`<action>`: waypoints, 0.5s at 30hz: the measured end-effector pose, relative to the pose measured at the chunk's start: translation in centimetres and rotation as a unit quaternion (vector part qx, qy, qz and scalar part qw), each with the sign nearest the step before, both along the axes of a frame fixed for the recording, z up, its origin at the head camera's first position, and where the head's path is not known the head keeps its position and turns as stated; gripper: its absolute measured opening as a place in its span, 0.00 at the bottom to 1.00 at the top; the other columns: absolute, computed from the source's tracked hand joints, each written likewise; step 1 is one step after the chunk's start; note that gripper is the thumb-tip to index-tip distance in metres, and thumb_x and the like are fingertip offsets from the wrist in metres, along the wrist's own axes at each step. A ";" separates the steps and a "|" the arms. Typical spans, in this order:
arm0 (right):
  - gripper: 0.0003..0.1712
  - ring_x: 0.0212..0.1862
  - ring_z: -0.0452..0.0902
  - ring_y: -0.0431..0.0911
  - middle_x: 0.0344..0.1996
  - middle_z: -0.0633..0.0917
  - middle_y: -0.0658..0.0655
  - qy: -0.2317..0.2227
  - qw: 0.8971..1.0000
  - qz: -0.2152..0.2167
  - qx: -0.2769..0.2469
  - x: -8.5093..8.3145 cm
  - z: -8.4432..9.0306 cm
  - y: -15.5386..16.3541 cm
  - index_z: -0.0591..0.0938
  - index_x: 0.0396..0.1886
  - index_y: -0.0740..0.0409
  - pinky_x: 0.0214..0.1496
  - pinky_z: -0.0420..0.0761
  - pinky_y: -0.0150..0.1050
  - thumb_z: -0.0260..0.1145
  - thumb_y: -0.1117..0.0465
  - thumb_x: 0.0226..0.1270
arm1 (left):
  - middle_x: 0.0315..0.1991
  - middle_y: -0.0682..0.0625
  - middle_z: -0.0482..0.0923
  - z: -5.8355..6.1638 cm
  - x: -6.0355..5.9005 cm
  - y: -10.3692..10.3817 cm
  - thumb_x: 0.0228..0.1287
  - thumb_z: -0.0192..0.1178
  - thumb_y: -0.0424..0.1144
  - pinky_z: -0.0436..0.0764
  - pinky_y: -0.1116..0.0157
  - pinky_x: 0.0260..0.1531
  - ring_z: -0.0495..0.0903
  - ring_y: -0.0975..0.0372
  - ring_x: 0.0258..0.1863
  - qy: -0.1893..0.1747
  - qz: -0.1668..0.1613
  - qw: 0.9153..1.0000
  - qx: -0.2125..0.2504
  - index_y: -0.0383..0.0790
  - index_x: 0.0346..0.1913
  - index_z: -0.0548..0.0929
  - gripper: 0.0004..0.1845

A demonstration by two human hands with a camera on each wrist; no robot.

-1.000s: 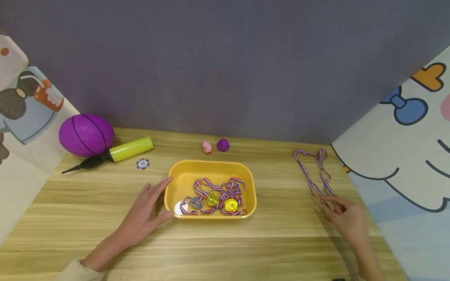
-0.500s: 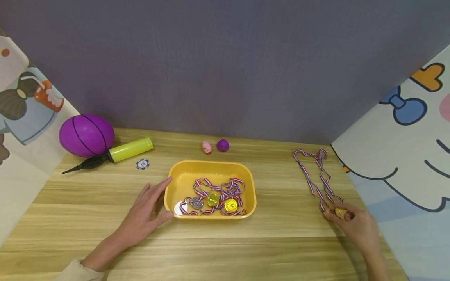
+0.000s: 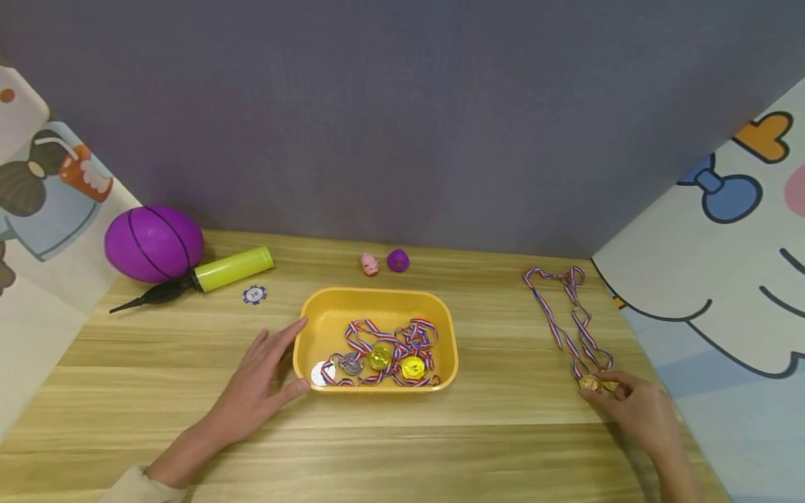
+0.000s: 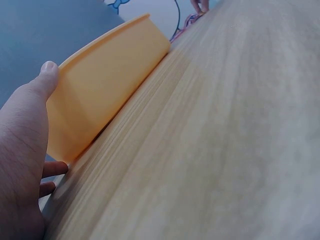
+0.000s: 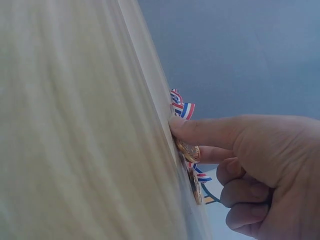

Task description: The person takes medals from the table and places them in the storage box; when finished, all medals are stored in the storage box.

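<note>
A yellow plastic basin (image 3: pixel 377 299) stands mid-table, holding several medals with striped ribbons, among them a gold medal (image 3: pixel 413 367) and a silver medal (image 3: pixel 352 362). My left hand (image 3: pixel 260 381) rests against the basin's left side, fingers spread and thumb at the near corner. On the right, my right hand (image 3: pixel 635 405) pinches a bronze-gold medal (image 5: pixel 189 150) between thumb and forefinger at the table surface. A second medal (image 5: pixel 196 186) lies beside it, partly covered by the hand in the head view. Their red, white and blue ribbons (image 3: pixel 553 321) stretch away toward the back wall.
A purple ball (image 3: pixel 154 243) and a yellow-green hand pump (image 3: pixel 233 270) lie at the back left, near a blue and white chip (image 3: pixel 255 295). Behind the basin sit a pink pig figure (image 3: pixel 370 264) and a small purple object (image 3: pixel 398 260). Walls border the table.
My right hand has moved slightly toward me and to the right, and the medals have come into view at its fingertips. The left hand and the basin have stayed in place.
</note>
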State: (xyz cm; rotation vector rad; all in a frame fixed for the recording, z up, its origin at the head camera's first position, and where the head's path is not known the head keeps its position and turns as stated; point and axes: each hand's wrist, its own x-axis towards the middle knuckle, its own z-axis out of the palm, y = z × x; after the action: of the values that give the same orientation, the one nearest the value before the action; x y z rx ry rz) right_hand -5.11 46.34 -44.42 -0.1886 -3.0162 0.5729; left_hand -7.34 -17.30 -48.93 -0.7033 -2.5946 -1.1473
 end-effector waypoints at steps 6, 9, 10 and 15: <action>0.31 0.21 0.60 0.39 0.20 0.73 0.46 -0.004 1.000 0.002 0.027 0.2 0.0 -0.5 0.92 0.58 0.65 0.21 0.61 0.37 0.81 0.44 0.70 | 0.83 0.41 0.70 0.0 0.0 0.0 0.74 0.73 0.52 0.39 0.52 0.90 0.69 0.39 0.79 -0.001 -0.001 1.000 0.000 0.52 0.91 0.56 0.51; 0.30 0.21 0.62 0.39 0.20 0.74 0.46 0.006 0.999 0.001 0.036 0.2 -0.1 -0.7 0.92 0.58 0.63 0.21 0.62 0.37 0.81 0.43 0.70 | 0.83 0.41 0.70 0.0 0.0 0.0 0.74 0.73 0.52 0.39 0.52 0.90 0.69 0.39 0.79 -0.001 -0.001 1.000 0.001 0.52 0.91 0.56 0.51; 0.30 0.21 0.62 0.39 0.20 0.74 0.46 0.011 0.999 0.001 0.037 0.2 -0.1 -0.7 0.92 0.58 0.62 0.20 0.62 0.37 0.81 0.43 0.70 | 0.83 0.41 0.70 0.0 0.0 0.0 0.74 0.73 0.52 0.39 0.51 0.90 0.69 0.39 0.79 -0.001 0.000 1.000 0.001 0.52 0.91 0.56 0.51; 0.29 0.20 0.59 0.38 0.18 0.73 0.46 0.034 0.999 -0.003 0.034 0.3 -0.1 -0.9 0.93 0.55 0.60 0.18 0.60 0.37 0.84 0.43 0.66 | 0.83 0.41 0.70 0.1 0.0 0.0 0.74 0.72 0.52 0.39 0.52 0.90 0.69 0.39 0.79 0.000 0.000 1.000 0.000 0.52 0.91 0.56 0.51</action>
State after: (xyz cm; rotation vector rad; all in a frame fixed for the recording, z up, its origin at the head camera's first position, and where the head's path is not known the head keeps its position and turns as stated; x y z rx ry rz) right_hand -4.78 45.44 -44.50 -0.1700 -2.9621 0.4643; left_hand -7.30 -17.30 -48.85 -0.7029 -2.5947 -1.1469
